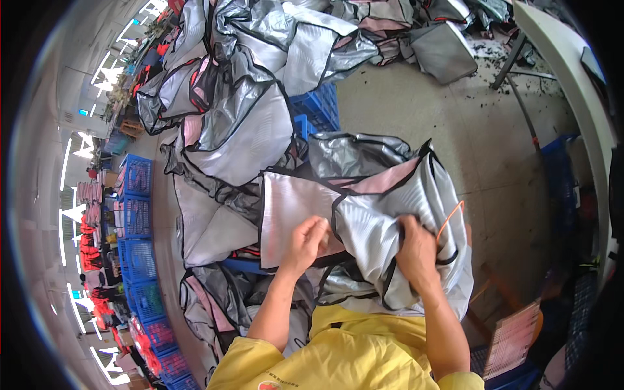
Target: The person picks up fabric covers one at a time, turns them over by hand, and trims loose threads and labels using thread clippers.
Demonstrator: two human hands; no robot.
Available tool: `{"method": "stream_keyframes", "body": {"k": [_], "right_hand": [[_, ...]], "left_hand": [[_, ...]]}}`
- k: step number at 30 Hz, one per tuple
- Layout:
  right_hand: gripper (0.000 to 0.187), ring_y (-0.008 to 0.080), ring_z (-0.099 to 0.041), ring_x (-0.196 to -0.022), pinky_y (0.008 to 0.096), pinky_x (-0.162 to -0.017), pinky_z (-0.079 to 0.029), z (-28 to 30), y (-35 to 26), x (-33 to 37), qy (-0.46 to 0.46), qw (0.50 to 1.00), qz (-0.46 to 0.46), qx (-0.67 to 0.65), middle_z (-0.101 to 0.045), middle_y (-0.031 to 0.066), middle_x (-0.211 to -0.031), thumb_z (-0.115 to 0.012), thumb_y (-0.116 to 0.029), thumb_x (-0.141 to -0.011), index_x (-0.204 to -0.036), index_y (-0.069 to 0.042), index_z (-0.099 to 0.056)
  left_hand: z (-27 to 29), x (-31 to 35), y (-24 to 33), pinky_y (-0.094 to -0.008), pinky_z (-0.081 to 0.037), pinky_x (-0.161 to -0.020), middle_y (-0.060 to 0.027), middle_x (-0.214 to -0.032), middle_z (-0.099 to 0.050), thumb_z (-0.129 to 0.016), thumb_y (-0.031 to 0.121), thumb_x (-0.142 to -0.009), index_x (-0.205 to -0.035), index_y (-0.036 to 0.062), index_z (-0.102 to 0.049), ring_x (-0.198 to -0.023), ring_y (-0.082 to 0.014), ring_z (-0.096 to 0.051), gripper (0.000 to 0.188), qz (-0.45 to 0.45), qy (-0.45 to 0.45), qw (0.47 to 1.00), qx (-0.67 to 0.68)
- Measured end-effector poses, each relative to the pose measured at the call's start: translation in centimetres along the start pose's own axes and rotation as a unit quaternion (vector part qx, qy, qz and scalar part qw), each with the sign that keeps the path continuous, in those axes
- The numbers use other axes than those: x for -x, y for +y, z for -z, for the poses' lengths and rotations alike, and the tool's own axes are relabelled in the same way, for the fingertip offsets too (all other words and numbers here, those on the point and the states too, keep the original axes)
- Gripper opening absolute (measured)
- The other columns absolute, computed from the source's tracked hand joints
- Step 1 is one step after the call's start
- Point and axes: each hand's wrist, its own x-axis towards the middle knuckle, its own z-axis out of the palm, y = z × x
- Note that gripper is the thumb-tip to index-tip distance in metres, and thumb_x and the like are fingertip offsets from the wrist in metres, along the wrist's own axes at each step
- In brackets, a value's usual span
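Note:
A silver fabric piece with black binding along its edges lies bunched across my lap, with a paler pinkish panel spreading to the left. My right hand is closed on a fold of the silver fabric. My left hand hovers at the pale panel with its fingers pinched together; anything between the fingertips is too small or hidden to name. A thin orange cord loops out beside my right hand. Folds of the fabric hide part of my right fingers.
A large heap of similar silver pieces rises ahead and to the left, partly over a blue crate. Blue crates stand stacked at far left. A pale table runs along the right, and a slatted chair back stands at lower right.

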Motion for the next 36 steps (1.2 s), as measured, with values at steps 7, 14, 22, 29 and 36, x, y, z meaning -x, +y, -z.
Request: {"method": "stream_keyframes", "body": {"k": [7, 14, 22, 29, 36], "right_hand": [[0.033, 0.0452, -0.070, -0.094, 0.0487, -0.081, -0.055, -0.4, -1.4, 2.6, 0.000, 0.999, 0.012, -0.051, -0.072, 0.0260, -0.101, -0.066, 0.003, -0.084, -0.116, -0.002, -0.064], [0.026, 0.0287, -0.071, -0.074, 0.0381, -0.072, -0.055, 4.4, -3.6, 4.0, -0.063, 0.981, -0.065, -0.172, -0.074, 0.0178, -0.090, -0.071, -0.024, -0.099, -0.109, 0.000, -0.072], [0.053, 0.0307, -0.071, -0.082, 0.0394, -0.078, -0.055, 14.5, -5.5, -10.2, 0.117, 0.980, -0.158, 0.031, -0.075, 0.0178, -0.090, -0.073, -0.053, -0.092, -0.100, -0.001, -0.076], [0.046, 0.0365, -0.076, -0.089, 0.0446, -0.075, -0.057, 10.1, -0.9, -13.5, 0.022, 0.990, -0.106, 0.087, -0.076, 0.0256, -0.091, -0.075, -0.039, -0.085, -0.091, 0.007, -0.075], [0.022, 0.0070, -0.057, -0.074, 0.0245, -0.066, -0.045, 16.1, -15.3, -5.4, 0.185, 0.933, -0.013, -0.308, -0.069, 0.0001, -0.086, -0.074, -0.016, -0.094, -0.103, 0.004, -0.072]], "left_hand": [[-1.4, -9.7, 5.3, -0.0470, -0.052, -0.089, -0.0163, -0.095, -0.073, -0.065, 0.040, -0.100, -0.098, 0.0028, -0.071, -0.099, -0.0402, -0.067, 0.038, -0.351, 0.012, 0.843, -0.407], [-2.6, -8.2, 2.2, -0.0506, -0.054, -0.065, -0.0183, -0.076, -0.071, -0.064, 0.037, -0.097, -0.072, 0.0077, -0.069, -0.074, -0.0388, -0.070, 0.039, -0.309, -0.130, 0.792, -0.511], [-6.5, 5.8, 6.1, -0.0422, -0.051, -0.064, -0.0080, -0.073, -0.066, -0.075, 0.036, -0.085, -0.074, 0.0100, -0.062, -0.069, -0.0281, -0.069, 0.032, -0.434, -0.043, 0.769, -0.468], [-5.7, 11.1, 6.2, -0.0371, -0.039, -0.057, -0.0019, -0.068, -0.051, -0.076, 0.040, -0.084, -0.069, 0.0141, -0.056, -0.063, -0.0212, -0.055, 0.036, -0.513, 0.052, 0.736, -0.438], [6.8, 11.3, 12.6, -0.0365, -0.029, -0.048, -0.0017, -0.061, -0.040, -0.070, 0.034, -0.083, -0.073, 0.0091, -0.055, -0.049, -0.0221, -0.040, 0.030, -0.608, 0.224, 0.672, -0.359]]}}
